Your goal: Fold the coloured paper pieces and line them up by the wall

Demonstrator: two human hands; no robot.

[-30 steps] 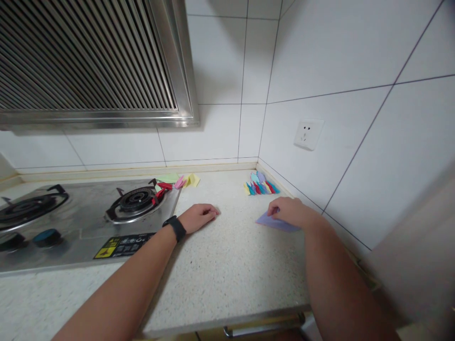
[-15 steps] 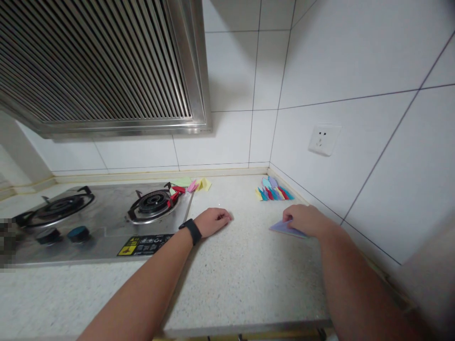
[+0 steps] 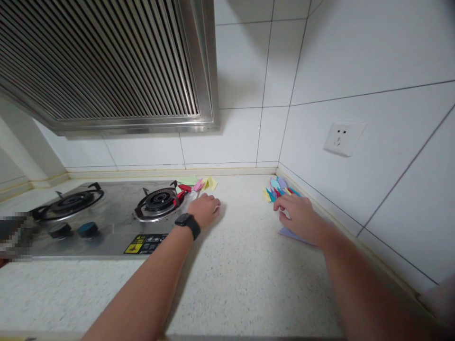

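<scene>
My right hand (image 3: 296, 215) hovers over a flat purple sheet of paper (image 3: 296, 236) on the counter, thumb and fingers apart and nothing visible between them. It partly covers the sheet. Just beyond the fingertips stands a cluster of small folded paper pieces (image 3: 272, 194) in yellow, blue, red and purple. My left hand (image 3: 205, 210), with a black watch (image 3: 188, 224) on the wrist, is over the counter beside the stove. Its fingers are loosely bent, and I see nothing in them. Close beyond it lie a yellow folded paper (image 3: 210, 183), a pink one (image 3: 198, 184) and a red one (image 3: 183, 189).
A steel gas stove (image 3: 117, 227) with two burners fills the left side, under a range hood (image 3: 149, 125). Light green paper (image 3: 187, 180) lies at the stove's back right edge. A tiled wall with a socket (image 3: 344, 138) borders the counter (image 3: 227, 284) on the right.
My right hand has let go of the purple sheet and moved forward toward the folded pieces. My left hand has shifted toward the stove and the loose papers. The view has turned slightly left.
</scene>
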